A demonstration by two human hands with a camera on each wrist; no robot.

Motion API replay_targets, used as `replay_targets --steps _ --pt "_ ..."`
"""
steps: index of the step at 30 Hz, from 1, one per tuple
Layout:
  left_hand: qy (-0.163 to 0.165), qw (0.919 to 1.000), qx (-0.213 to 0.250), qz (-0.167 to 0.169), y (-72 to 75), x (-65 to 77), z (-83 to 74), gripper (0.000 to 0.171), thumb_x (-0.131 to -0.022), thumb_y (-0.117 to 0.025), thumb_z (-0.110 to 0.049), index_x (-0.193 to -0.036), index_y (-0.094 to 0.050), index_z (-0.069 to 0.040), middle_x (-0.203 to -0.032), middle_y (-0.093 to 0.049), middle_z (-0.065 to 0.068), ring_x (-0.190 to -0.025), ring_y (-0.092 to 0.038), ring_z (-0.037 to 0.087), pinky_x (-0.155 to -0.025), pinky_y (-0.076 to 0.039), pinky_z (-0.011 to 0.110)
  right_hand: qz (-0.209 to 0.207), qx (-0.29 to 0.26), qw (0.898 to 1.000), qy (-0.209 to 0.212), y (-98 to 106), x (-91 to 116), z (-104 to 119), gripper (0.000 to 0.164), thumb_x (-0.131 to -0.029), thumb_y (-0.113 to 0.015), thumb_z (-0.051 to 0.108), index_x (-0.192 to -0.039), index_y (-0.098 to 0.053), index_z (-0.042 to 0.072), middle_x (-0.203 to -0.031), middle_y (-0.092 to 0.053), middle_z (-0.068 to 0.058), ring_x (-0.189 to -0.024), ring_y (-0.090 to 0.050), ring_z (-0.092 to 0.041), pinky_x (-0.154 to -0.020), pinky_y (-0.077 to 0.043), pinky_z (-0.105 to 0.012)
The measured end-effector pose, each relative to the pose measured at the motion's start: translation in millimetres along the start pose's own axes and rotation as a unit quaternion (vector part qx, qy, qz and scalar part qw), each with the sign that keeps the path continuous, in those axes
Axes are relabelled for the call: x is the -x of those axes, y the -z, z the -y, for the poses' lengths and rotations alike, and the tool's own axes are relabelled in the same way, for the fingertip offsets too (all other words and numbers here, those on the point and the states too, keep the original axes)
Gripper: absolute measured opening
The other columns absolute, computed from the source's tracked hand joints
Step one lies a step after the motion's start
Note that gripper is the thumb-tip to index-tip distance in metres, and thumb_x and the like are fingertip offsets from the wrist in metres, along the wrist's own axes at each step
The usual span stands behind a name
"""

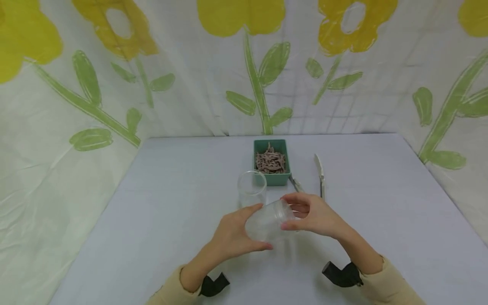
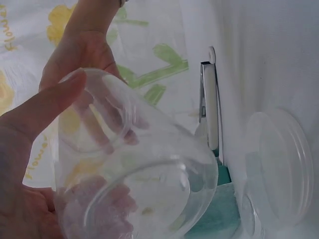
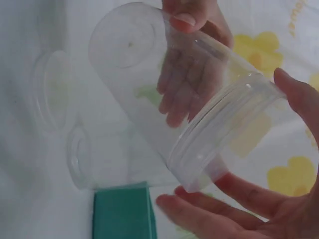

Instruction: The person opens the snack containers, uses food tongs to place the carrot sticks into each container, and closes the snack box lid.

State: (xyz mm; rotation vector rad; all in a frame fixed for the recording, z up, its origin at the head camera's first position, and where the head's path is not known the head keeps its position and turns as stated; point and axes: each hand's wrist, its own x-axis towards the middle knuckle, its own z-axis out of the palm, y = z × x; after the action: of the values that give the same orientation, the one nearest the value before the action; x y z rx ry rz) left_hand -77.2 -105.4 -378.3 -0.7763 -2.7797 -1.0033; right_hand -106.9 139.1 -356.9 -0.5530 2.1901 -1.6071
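Note:
A clear plastic jar (image 1: pixel 264 222) is held tilted above the table between both hands. My left hand (image 1: pixel 232 235) grips its closed base end, the fingers and thumb spread around the wall. Around the ridged mouth end, my right hand (image 1: pixel 314 216) holds with thumb and fingertips. Whether a lid sits on that end, I cannot tell. The jar looks empty in the right wrist view. Behind it stands a second clear jar (image 1: pixel 251 190), upright and open-topped. A translucent round lid (image 2: pixel 279 172) lies on the table in the left wrist view.
A green box (image 1: pixel 277 180) holding brown shreds (image 1: pixel 270 162) stands at the back, just behind the upright jar. To its right lie a slim, light-coloured tool (image 1: pixel 320 173) and another tool (image 1: pixel 296 183), partly hidden. A flower-printed curtain (image 1: pixel 213 84) hangs beyond the table (image 1: pixel 171 182).

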Motion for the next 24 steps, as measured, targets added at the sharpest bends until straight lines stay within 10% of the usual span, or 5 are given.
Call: replay_targets --steps 6,12,18,24 --pt "-0.008 0.9998 0.015 -0.008 -4.2 -2.8 -1.8 0.084 -0.064 -0.09 -0.037 -0.133 -0.056 -0.002 -0.128 -0.062 0.013 -0.111 -0.062 0.029 -0.086 -0.053 0.046 -0.018 0.036 0.999 0.012 6 8 3 0.077 -0.077 -0.084 0.021 -0.136 -0.047 -0.011 -0.133 -0.053 -0.027 -0.117 -0.057 -0.038 -0.093 -0.05 -0.039" --pt "0.001 0.9887 0.129 0.076 -2.8 -13.2 -0.9 0.081 -0.067 -0.089 -0.033 -0.135 -0.055 -0.004 -0.131 -0.061 0.009 -0.119 -0.057 0.023 -0.097 -0.048 0.041 0.011 0.071 0.992 0.1 22 15 7 0.072 -0.074 -0.085 0.011 -0.132 -0.05 -0.013 -0.133 -0.054 -0.028 -0.12 -0.055 -0.035 -0.095 -0.049 -0.034" --pt "-0.004 0.9456 0.267 0.186 -4.1 -25.8 -2.2 0.07 -0.073 -0.086 -0.017 -0.135 -0.055 -0.004 -0.13 -0.061 0.008 -0.12 -0.057 0.018 -0.1 -0.043 0.026 0.073 0.084 0.98 0.163 43 26 13 0.073 -0.072 -0.086 0.007 -0.134 -0.051 -0.01 -0.132 -0.056 -0.024 -0.119 -0.056 -0.01 -0.094 -0.049 -0.025" --pt "-0.044 0.901 0.36 0.238 -15.4 -38.1 -2.5 0.068 -0.074 -0.081 0.003 -0.134 -0.05 0.001 -0.133 -0.058 0.009 -0.126 -0.05 0.011 -0.106 -0.037 0.027 0.128 0.006 0.948 0.29 71 40 11 0.084 -0.069 -0.076 -0.017 -0.142 -0.037 -0.012 -0.146 -0.047 -0.01 -0.132 -0.046 -0.018 -0.104 -0.04 -0.026"
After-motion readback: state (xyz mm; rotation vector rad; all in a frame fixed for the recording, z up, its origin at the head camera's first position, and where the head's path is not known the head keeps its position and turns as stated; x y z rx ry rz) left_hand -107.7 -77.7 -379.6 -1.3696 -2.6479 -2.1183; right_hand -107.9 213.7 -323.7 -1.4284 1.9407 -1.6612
